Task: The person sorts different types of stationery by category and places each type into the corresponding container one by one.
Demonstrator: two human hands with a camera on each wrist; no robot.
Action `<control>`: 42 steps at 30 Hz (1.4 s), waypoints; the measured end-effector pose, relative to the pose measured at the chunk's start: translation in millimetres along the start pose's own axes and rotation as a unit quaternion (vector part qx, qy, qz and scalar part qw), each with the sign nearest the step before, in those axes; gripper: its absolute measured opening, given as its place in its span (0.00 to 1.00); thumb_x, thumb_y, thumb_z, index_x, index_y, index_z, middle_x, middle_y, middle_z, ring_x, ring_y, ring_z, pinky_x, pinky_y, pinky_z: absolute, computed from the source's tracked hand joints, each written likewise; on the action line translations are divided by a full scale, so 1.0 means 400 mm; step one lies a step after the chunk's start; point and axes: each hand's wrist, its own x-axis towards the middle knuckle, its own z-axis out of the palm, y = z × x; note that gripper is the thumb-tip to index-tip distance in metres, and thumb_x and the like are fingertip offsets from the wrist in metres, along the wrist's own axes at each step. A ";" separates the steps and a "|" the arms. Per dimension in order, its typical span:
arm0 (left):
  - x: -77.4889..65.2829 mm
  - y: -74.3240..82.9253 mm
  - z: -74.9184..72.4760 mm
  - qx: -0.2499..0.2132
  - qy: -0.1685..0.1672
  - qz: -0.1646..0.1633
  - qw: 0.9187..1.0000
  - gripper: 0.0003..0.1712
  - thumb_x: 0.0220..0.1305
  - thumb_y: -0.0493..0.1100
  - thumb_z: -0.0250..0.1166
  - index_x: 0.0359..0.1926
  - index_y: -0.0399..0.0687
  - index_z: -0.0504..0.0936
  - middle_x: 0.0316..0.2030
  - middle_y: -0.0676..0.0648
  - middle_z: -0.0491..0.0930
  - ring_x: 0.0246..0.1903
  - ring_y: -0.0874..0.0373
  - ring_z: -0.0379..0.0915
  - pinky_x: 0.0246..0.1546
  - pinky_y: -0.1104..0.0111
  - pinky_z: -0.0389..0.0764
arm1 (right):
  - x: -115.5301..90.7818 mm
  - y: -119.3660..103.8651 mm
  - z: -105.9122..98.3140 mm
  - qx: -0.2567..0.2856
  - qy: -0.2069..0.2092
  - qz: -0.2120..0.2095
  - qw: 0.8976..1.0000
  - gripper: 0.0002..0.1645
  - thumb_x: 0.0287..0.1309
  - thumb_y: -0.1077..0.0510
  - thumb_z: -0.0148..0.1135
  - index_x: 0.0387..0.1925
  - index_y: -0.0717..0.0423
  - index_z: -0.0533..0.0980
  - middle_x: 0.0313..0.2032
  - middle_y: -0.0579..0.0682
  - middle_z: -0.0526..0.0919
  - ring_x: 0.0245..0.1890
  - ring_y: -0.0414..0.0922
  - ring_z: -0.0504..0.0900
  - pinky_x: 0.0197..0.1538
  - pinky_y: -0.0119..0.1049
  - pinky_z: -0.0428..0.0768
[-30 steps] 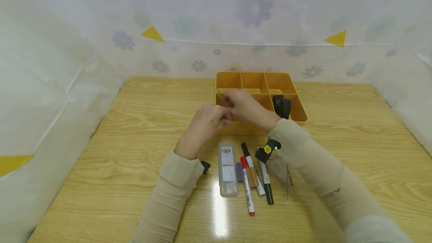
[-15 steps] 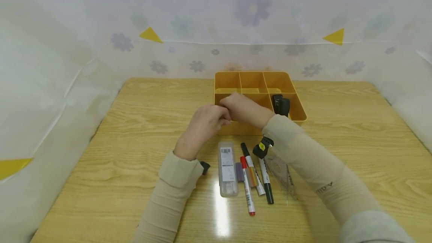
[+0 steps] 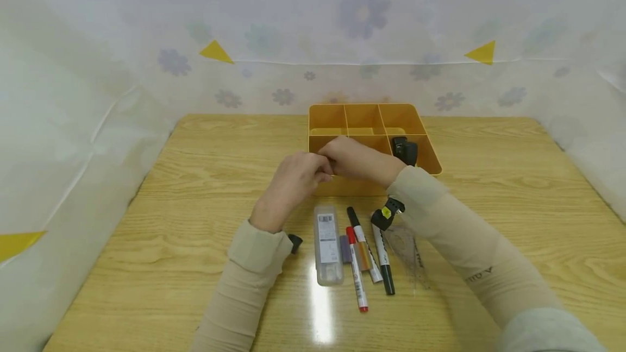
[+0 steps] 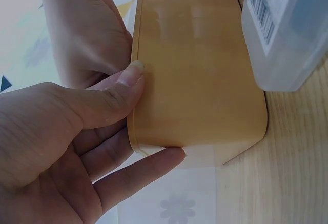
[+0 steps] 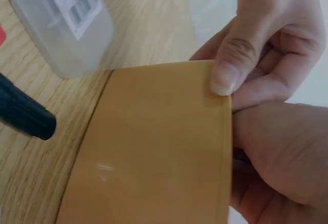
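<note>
A yellow-orange divided organizer box (image 3: 349, 188) stands at the back of the table. My left hand (image 3: 295, 181) grips its front-left corner; in the left wrist view the thumb presses the outer wall, with some fingers behind the rim and one finger along the short side. My right hand (image 3: 359, 159) reaches over the front rim into the front-left compartment, close beside the left hand. The right fingers are mostly hidden behind the box wall in both wrist views, so whether they hold something does not show. A black stapler-like object (image 3: 405, 152) sits in the front-right compartment.
Before the box lie a clear plastic case (image 3: 329, 249) with a barcode label, a red-capped marker (image 3: 358, 281), two dark-capped markers, small purple and orange pieces, and a transparent set square (image 3: 406, 249) under the right forearm. A flower-patterned curtain hangs behind the table.
My right hand has sunk lower into the front-left compartment, and its fingers have gone out of sight. The left hand keeps its grip on the corner. The head view has shifted slightly.
</note>
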 end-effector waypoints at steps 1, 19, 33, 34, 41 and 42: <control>0.000 -0.001 -0.001 0.000 0.000 0.001 1.000 0.03 0.56 0.43 0.66 0.31 0.51 0.82 0.31 0.54 0.81 0.29 0.63 0.71 0.33 0.71 0.75 | 0.000 0.000 0.001 -0.002 0.005 -0.005 1.000 0.08 0.60 0.61 0.56 0.26 0.50 0.77 0.19 0.45 0.74 0.20 0.41 0.69 0.26 0.32 0.70; 0.001 -0.004 0.003 0.000 -0.002 0.012 1.000 0.03 0.55 0.43 0.66 0.31 0.50 0.83 0.31 0.54 0.81 0.29 0.64 0.72 0.32 0.72 0.75 | -0.023 0.002 -0.005 -0.076 0.038 -0.013 0.996 0.09 0.62 0.60 0.53 0.28 0.50 0.77 0.23 0.45 0.73 0.23 0.42 0.68 0.27 0.32 0.70; 0.006 -0.008 -0.002 -0.003 -0.023 -0.015 1.000 0.03 0.57 0.44 0.65 0.31 0.52 0.83 0.30 0.56 0.80 0.28 0.65 0.70 0.33 0.72 0.75 | -0.200 -0.012 -0.059 -0.063 0.193 -0.031 0.979 0.07 0.60 0.62 0.55 0.40 0.53 0.75 0.36 0.46 0.75 0.26 0.34 0.72 0.29 0.32 0.76; 0.006 -0.010 -0.003 -0.005 -0.024 -0.016 1.000 0.03 0.57 0.44 0.65 0.31 0.52 0.83 0.30 0.56 0.80 0.28 0.65 0.70 0.33 0.71 0.75 | -0.211 -0.013 -0.057 -0.064 0.197 -0.033 0.978 0.06 0.59 0.62 0.56 0.39 0.52 0.76 0.36 0.45 0.75 0.27 0.35 0.72 0.29 0.32 0.75; 0.003 -0.014 -0.004 -0.014 -0.026 -0.021 0.999 0.03 0.57 0.44 0.64 0.32 0.52 0.83 0.30 0.55 0.80 0.28 0.65 0.70 0.33 0.71 0.75 | -0.278 -0.020 -0.040 -0.070 0.207 -0.029 0.975 0.05 0.59 0.60 0.57 0.37 0.49 0.76 0.33 0.43 0.75 0.24 0.35 0.69 0.25 0.30 0.73; 0.003 -0.014 -0.004 -0.014 -0.025 -0.022 0.999 0.03 0.57 0.44 0.64 0.32 0.52 0.83 0.30 0.56 0.80 0.28 0.65 0.70 0.32 0.71 0.75 | -0.287 -0.021 -0.037 -0.070 0.209 -0.028 0.975 0.05 0.59 0.59 0.57 0.37 0.50 0.76 0.33 0.43 0.75 0.24 0.35 0.69 0.25 0.30 0.73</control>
